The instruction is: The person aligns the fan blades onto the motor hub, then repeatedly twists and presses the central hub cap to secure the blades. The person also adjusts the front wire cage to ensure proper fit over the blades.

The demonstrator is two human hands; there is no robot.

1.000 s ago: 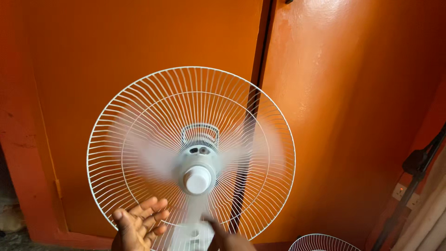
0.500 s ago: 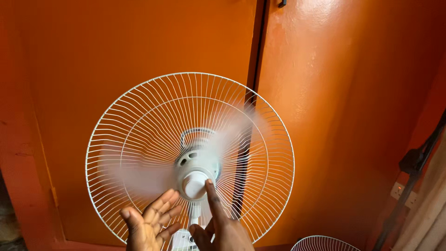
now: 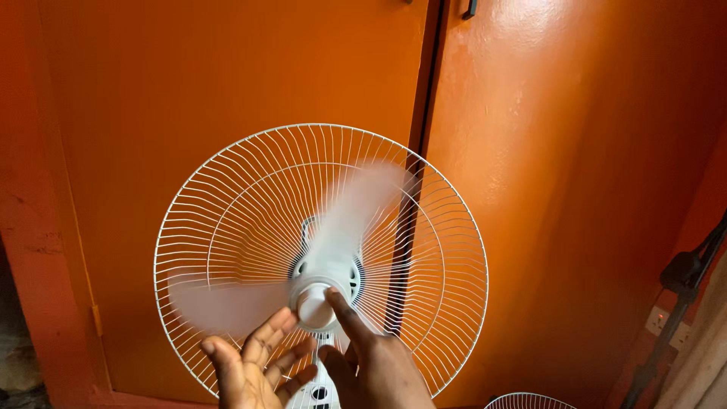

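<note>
A white fan stands before me with only its round rear wire guard (image 3: 227, 204) on, so the blades are bare. The translucent blades (image 3: 356, 204) are blurred as they turn about the white hub cap (image 3: 314, 303). My right hand (image 3: 375, 363) reaches up from below, its index finger touching the right side of the hub cap. My left hand (image 3: 254, 367) is held palm-up with fingers spread just below and left of the hub, close under a blurred blade. Neither hand holds anything.
Orange double doors (image 3: 575, 189) fill the background, with a dark seam (image 3: 420, 121) between them. A second white wire guard (image 3: 526, 400) peeks in at the bottom right. A dark bar (image 3: 685, 276) and a wall socket (image 3: 660, 322) sit at the right edge.
The blades have slowed from a full blur into distinct shapes. Both hands have risen toward the hub, and my right index finger now touches the hub cap.
</note>
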